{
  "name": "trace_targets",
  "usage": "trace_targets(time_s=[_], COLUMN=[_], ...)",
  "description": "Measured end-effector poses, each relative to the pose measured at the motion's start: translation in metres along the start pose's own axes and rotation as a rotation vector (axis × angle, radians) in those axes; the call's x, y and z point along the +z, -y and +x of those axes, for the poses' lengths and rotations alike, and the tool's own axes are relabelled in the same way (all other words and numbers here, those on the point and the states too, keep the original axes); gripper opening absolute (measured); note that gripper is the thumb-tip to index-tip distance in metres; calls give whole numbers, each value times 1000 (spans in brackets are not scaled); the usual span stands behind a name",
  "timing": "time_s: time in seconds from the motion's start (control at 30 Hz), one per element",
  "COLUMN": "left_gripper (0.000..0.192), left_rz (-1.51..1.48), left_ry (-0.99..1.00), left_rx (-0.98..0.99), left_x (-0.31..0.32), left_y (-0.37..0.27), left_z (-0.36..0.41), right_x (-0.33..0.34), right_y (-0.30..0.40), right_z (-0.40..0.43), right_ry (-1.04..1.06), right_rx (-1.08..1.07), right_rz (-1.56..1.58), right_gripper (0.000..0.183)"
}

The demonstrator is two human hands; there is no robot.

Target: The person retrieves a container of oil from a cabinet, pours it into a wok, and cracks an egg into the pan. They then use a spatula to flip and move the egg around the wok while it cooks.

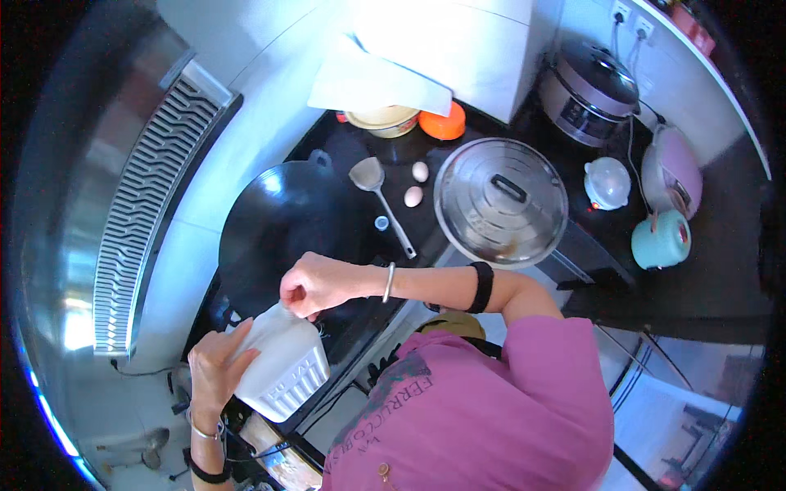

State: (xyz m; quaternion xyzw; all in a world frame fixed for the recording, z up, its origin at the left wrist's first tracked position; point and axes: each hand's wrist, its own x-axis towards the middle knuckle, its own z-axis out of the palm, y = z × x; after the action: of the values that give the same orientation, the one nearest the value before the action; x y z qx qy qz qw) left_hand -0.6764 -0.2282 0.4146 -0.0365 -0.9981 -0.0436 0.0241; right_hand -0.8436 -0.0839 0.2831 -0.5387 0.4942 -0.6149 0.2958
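Observation:
My left hand (218, 365) grips the side of a white plastic container (285, 374), which is tilted beside the wok and has ribbed, embossed walls. At its upper edge, my right hand (319, 285) has its fingers curled in against the rim; the fingertips are partly hidden. Beyond the hands sits a large dark wok (288, 221) on the stove. A metal spatula (384, 199) lies to the right of it. Two eggs (416, 184) rest near the spatula, with a small round cap (381, 223) close by.
A big metal lid (500, 199) lies on the right. Behind are an enamel pot (387, 123) and an orange lid (443, 123). An electric cooker (586, 95), a small white appliance (607, 183) and a mint-green appliance (660, 239) stand far right. A range hood (153, 215) overhangs the left.

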Motion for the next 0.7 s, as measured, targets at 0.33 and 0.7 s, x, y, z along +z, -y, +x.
trace_targets(time_s=[0.33,0.7], left_gripper=[39,36], left_rz=[-29,28], left_ry=[-38,-48], left_rx=[44,34], left_x=[-10,-2], left_y=[-1,14], left_z=[9,-15], right_x=[-28,-72], right_y=[12,-43], right_z=[1,-6], right_ry=[-112,-365], right_rx=[-150,219], right_rz=[-142,897], right_gripper=[12,13])
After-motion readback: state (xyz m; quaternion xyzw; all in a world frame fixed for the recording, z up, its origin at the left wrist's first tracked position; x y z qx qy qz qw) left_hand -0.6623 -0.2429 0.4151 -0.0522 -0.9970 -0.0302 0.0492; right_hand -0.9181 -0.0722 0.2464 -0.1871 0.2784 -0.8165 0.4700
